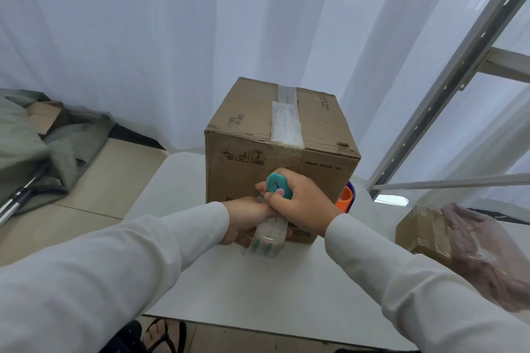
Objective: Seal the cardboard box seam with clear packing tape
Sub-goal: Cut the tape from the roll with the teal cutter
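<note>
A brown cardboard box (pixel 243 129) stands on a white table (pixel 258 289). Clear tape (pixel 285 120) runs along its top seam and down over the near edge onto the front face. My left hand (pixel 246 221) holds a roll of clear packing tape (pixel 266 239) low against the box's front face. My right hand (pixel 298 200) grips a small teal cutter (pixel 276 182) just above the roll, pressed near the stretched tape. The blade and the exact spot where it meets the tape are hidden by my fingers.
An orange and blue object (pixel 346 198) peeks out behind the box's right side. A smaller taped carton (pixel 421 232) and a pinkish plastic bag (pixel 487 255) sit at the right. A metal shelf frame (pixel 447 89) rises right; grey-green fabric (pixel 34 146) lies left on the floor.
</note>
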The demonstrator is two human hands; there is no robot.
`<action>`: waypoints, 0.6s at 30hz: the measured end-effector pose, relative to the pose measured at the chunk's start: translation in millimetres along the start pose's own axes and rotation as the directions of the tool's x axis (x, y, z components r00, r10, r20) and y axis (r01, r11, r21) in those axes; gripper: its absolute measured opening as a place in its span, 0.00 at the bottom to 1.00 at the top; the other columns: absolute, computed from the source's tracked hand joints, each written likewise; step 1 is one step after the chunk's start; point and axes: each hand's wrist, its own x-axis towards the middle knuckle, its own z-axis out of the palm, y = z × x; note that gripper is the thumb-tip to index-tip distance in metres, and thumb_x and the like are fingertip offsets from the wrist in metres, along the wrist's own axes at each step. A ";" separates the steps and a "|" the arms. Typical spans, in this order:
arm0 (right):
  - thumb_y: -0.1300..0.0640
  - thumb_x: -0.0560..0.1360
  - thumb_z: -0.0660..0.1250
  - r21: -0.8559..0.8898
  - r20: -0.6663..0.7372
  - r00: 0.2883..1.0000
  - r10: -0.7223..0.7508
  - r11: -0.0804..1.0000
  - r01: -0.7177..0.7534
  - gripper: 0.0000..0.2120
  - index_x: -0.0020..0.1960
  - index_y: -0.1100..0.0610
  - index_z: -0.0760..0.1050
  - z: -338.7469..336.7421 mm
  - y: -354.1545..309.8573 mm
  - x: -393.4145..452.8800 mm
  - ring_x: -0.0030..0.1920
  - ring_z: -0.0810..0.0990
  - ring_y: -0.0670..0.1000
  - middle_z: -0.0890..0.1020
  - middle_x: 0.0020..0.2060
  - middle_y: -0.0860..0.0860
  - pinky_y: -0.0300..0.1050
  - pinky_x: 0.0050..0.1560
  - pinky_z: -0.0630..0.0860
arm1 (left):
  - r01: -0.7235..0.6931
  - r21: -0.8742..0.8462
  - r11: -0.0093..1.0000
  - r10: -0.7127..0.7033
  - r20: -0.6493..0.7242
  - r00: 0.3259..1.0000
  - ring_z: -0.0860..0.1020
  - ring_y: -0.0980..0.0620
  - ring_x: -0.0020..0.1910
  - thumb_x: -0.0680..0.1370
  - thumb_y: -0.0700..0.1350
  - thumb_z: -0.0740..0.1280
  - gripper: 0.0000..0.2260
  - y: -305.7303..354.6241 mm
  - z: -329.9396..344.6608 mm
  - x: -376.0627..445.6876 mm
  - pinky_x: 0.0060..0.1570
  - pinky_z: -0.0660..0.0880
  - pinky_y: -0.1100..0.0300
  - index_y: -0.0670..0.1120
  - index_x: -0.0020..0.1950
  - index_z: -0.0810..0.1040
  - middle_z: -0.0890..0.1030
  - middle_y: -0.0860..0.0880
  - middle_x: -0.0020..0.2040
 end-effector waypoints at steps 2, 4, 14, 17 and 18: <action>0.58 0.76 0.63 0.006 0.015 1.000 0.012 1.000 -0.012 0.05 0.52 0.52 0.72 0.5 -0.3 4.2 0.54 0.78 0.45 0.80 0.53 0.44 0.38 0.52 0.76 | -0.018 -0.028 0.999 0.018 0.001 1.000 0.82 0.52 0.41 0.77 0.60 0.58 0.17 -2.9 -2.9 2.1 0.50 0.78 0.53 0.49 0.55 0.73 0.83 0.49 0.43; 0.59 0.75 0.63 0.035 0.043 0.998 0.045 0.998 -0.047 0.05 0.51 0.52 0.73 0.7 0.6 8.1 0.54 0.78 0.44 0.80 0.54 0.45 0.36 0.52 0.75 | -0.020 -0.037 0.999 0.020 0.003 1.000 0.83 0.53 0.39 0.78 0.57 0.59 0.14 -2.4 -4.2 2.5 0.49 0.78 0.55 0.49 0.54 0.73 0.84 0.50 0.42; 0.60 0.75 0.63 0.183 0.089 0.987 0.135 0.972 -0.149 0.06 0.49 0.51 0.75 0.3 -1.9 7.6 0.57 0.77 0.45 0.80 0.55 0.44 0.48 0.62 0.74 | -0.056 -0.092 0.994 0.051 -0.055 0.997 0.83 0.50 0.39 0.78 0.53 0.61 0.15 -6.5 1.6 6.3 0.50 0.78 0.53 0.46 0.60 0.71 0.84 0.50 0.39; 0.57 0.77 0.62 0.071 0.026 0.998 0.055 0.996 -0.057 0.06 0.53 0.51 0.72 -10.5 -12.7 -1.9 0.53 0.79 0.48 0.81 0.51 0.48 0.48 0.58 0.76 | -0.047 -0.120 0.992 0.043 -0.035 0.998 0.84 0.50 0.41 0.78 0.56 0.60 0.16 -8.6 2.8 4.6 0.52 0.76 0.52 0.49 0.61 0.70 0.85 0.51 0.41; 0.57 0.78 0.61 0.016 0.017 0.999 0.028 0.999 -0.029 0.07 0.54 0.49 0.70 -16.2 -16.3 -5.7 0.51 0.79 0.50 0.80 0.49 0.49 0.48 0.55 0.77 | -0.043 -0.133 0.990 0.040 -0.025 0.999 0.83 0.50 0.42 0.78 0.56 0.60 0.16 -8.6 2.8 4.0 0.53 0.76 0.52 0.49 0.61 0.70 0.85 0.51 0.42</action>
